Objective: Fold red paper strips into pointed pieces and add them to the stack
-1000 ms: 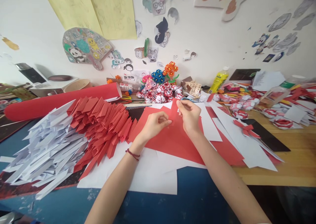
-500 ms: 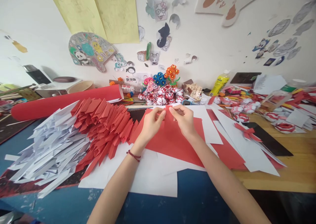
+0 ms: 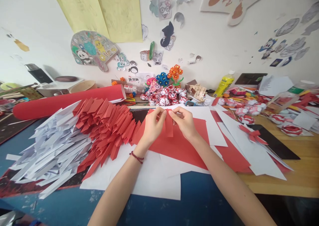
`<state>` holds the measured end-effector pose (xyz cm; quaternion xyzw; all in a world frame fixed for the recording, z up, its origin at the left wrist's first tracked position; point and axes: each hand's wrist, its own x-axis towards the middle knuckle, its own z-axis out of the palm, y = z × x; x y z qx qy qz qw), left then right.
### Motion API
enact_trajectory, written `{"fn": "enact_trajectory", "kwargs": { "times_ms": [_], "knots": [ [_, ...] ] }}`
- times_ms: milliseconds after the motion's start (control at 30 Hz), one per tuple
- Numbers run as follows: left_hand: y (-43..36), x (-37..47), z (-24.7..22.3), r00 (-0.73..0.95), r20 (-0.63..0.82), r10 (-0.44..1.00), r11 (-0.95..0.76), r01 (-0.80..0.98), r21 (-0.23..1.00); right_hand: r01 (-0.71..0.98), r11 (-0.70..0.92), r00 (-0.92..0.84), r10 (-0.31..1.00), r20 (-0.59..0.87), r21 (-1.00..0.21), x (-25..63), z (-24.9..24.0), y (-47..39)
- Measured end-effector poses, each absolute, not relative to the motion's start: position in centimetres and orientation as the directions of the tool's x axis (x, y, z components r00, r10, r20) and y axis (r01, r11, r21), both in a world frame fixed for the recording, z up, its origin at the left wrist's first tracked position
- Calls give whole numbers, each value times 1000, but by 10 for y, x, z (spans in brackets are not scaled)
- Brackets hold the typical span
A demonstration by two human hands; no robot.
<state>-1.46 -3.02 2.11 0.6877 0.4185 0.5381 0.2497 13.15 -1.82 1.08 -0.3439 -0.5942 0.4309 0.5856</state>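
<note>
A small red paper strip (image 3: 169, 126) hangs between my two hands, its lower end pointing down. My left hand (image 3: 156, 121) pinches its top from the left, thumb against fingers. From the right, my right hand (image 3: 183, 121) pinches the same strip close beside the left fingertips. Under both hands lies a large red sheet (image 3: 184, 146) on top of white sheets (image 3: 159, 182). Left of my hands is a dense pile of folded red paper strips (image 3: 107, 123), with a pile of folded white strips (image 3: 57, 149) further left.
Behind the piles lies a red paper roll (image 3: 67, 101). Red and white paper balls (image 3: 166, 96), bead flowers (image 3: 175, 72) and a yellow bottle (image 3: 224, 83) stand along the wall. At right are a black board (image 3: 279, 144) and a red paper bow (image 3: 253, 134).
The strip between my hands now hangs with its lower end showing as separate flaps. My hands stay close together, and the view has shifted slightly.
</note>
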Motion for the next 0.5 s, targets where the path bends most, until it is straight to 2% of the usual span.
{"fn": "enact_trajectory", "kwargs": {
  "times_ms": [233, 367, 500],
  "knots": [
    [-28, -14, 19, 108, 473, 875, -482, 295, 825, -130, 404, -61, 908, 414, -905, 132, 11, -19],
    [-28, -13, 18, 117, 508, 853, -517, 317, 795, -137, 407, -42, 908, 416, -903, 131, 11, -20],
    [-28, -10, 17, 114, 480, 870, -491, 307, 816, -144, 400, -10, 914, 406, -905, 131, 9, -19]
  ]
}}
